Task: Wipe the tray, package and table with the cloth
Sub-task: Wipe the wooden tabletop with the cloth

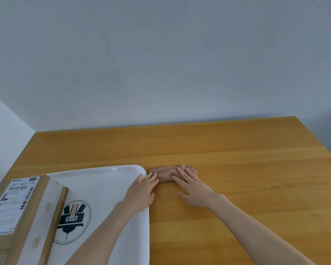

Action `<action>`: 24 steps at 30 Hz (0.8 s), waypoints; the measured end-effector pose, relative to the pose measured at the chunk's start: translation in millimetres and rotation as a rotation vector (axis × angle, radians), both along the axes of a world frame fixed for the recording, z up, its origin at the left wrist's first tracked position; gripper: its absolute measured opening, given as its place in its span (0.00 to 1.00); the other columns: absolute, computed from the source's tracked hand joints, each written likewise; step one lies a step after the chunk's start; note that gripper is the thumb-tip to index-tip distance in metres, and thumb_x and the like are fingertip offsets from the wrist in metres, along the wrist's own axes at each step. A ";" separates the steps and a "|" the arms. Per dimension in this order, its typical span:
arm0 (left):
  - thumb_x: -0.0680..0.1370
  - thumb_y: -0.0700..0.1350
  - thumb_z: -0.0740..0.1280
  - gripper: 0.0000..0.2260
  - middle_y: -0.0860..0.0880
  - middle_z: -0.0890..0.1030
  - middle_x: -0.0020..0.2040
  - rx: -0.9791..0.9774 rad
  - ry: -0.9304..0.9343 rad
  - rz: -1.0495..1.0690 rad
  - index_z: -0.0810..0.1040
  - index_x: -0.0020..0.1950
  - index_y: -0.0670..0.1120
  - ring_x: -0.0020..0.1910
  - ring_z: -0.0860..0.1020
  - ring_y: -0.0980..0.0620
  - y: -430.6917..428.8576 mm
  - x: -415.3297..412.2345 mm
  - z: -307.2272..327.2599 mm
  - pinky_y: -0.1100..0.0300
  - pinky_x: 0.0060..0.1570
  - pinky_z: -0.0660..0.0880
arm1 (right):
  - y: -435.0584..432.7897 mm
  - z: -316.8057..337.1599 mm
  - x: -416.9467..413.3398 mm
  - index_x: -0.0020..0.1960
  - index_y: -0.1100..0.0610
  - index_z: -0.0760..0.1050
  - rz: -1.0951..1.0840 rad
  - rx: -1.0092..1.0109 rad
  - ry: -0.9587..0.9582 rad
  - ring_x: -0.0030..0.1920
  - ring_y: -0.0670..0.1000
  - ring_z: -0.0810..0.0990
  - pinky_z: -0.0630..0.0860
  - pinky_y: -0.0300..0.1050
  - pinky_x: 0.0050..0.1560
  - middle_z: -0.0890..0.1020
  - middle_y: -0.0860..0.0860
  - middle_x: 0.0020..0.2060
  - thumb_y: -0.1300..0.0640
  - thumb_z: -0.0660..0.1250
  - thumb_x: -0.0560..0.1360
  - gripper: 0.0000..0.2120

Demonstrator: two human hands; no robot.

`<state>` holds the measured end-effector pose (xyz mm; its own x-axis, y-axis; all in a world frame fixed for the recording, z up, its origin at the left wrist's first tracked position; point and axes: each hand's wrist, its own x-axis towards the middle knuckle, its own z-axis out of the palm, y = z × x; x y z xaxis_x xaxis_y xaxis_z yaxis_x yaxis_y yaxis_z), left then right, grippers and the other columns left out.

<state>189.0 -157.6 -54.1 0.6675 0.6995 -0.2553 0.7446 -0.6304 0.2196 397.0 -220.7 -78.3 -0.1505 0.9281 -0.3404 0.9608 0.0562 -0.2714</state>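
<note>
1. Nearest the viewer, at the lower left, a brown cardboard package with a white shipping label lies on a white rectangular plastic tray with a black round logo. The package looks stiff and fairly light, so it would probably lift best by its long edges. The tray's smooth surface is likely slippery when wiped and may slide unless held by its raised rim.

2. Two bare forearms reach forward from the bottom edge. The left hand crosses the tray's right rim, fingers nearly straight and together, with the fingertips touching the left end of the cloth. It grips nothing.

3. The right hand lies flat and open, palm down on the wooden tabletop, fingers spread and pressing on the right part of the cloth without closing on it.

4. The small pinkish-brown folded cloth rests on the tabletop just beside the tray's far right corner. It looks soft, limp and light; pinching a folded edge or bunching its middle would likely hold it.

5. Farther off, the tabletop runs to a plain pale wall.
</note>
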 end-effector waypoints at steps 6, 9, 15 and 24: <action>0.77 0.39 0.56 0.26 0.52 0.55 0.78 -0.020 0.020 -0.054 0.60 0.76 0.48 0.76 0.52 0.58 -10.9 -6.8 10.2 0.63 0.72 0.38 | -26.9 -2.7 0.0 0.77 0.46 0.46 0.055 0.027 0.033 0.75 0.48 0.35 0.42 0.48 0.76 0.38 0.45 0.76 0.47 0.55 0.79 0.30; 0.77 0.41 0.56 0.26 0.54 0.57 0.77 -0.033 0.031 -0.149 0.62 0.76 0.49 0.76 0.54 0.60 -22.4 -18.6 11.1 0.64 0.70 0.36 | -52.5 3.9 -2.6 0.77 0.45 0.43 0.115 0.003 -0.016 0.74 0.47 0.33 0.42 0.48 0.76 0.36 0.45 0.75 0.46 0.54 0.78 0.31; 0.75 0.45 0.56 0.25 0.56 0.64 0.74 -0.160 0.021 -0.267 0.69 0.72 0.52 0.72 0.63 0.61 -64.8 -36.7 13.6 0.64 0.71 0.38 | -122.3 -2.8 -11.1 0.69 0.43 0.67 0.238 0.115 -0.132 0.70 0.50 0.65 0.72 0.44 0.61 0.68 0.47 0.71 0.35 0.57 0.63 0.35; 0.64 0.53 0.59 0.17 0.61 0.81 0.54 0.013 0.110 -0.333 0.83 0.47 0.62 0.47 0.79 0.68 -78.8 -52.5 4.4 0.57 0.55 0.76 | -127.2 -18.2 -13.5 0.70 0.48 0.68 0.278 0.270 -0.118 0.70 0.53 0.66 0.73 0.50 0.61 0.68 0.52 0.71 0.34 0.57 0.70 0.32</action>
